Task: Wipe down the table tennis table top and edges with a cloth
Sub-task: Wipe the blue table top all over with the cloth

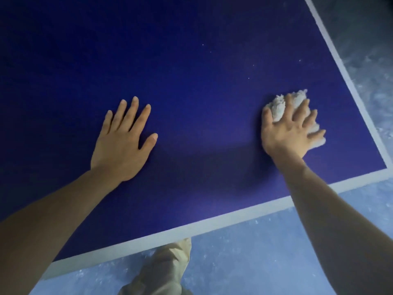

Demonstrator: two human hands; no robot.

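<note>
Pressing a crumpled white cloth (279, 107) onto the blue tabletop (191, 81), near its corner at about 3 o'clock.

Bunched into a lump, the cloth lies just inside the white border line (348, 81) that runs along the far side edge, and pokes out beyond the fingertips and between the fingers of the right hand (289, 130). That hand lies on top with fingers spread and bent over the wad, palm down, arm reaching in from 5 o'clock. Well apart at 9 o'clock, the left hand (123, 141) rests flat on the bare blue surface, fingers straight and slightly fanned, holding nothing. Small pale specks dot the surface beyond the cloth. Under the near edge, at 6 o'clock, a trouser leg (165, 267) shows over the pale mottled floor (255, 252).
</note>
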